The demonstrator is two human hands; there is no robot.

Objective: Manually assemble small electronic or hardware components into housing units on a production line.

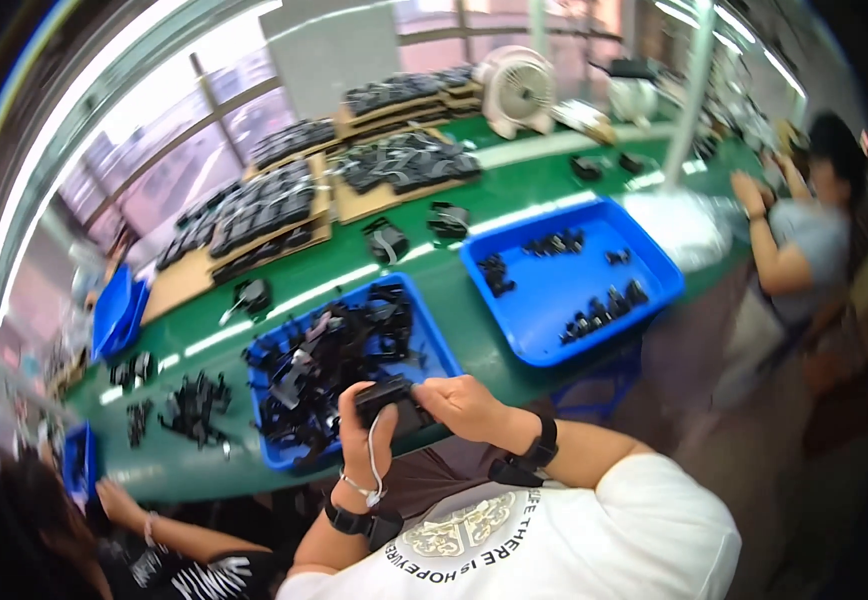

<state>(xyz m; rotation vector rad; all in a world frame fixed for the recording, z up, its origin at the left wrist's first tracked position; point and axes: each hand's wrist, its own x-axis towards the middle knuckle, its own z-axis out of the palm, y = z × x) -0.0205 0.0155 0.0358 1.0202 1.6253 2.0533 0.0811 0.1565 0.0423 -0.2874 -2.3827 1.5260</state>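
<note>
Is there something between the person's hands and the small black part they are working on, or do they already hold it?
Nothing visible stands between them. The left hand and the right hand both grip the black part directly, just above the near edge of the blue tray full of black parts.

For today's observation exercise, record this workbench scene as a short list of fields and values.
Left hand: grips small black part
Right hand: also on the part
Near tray: blue, heaped with black parts
Far tray: blue, few parts
Table: green
Others: person at right, person at lower left
</note>
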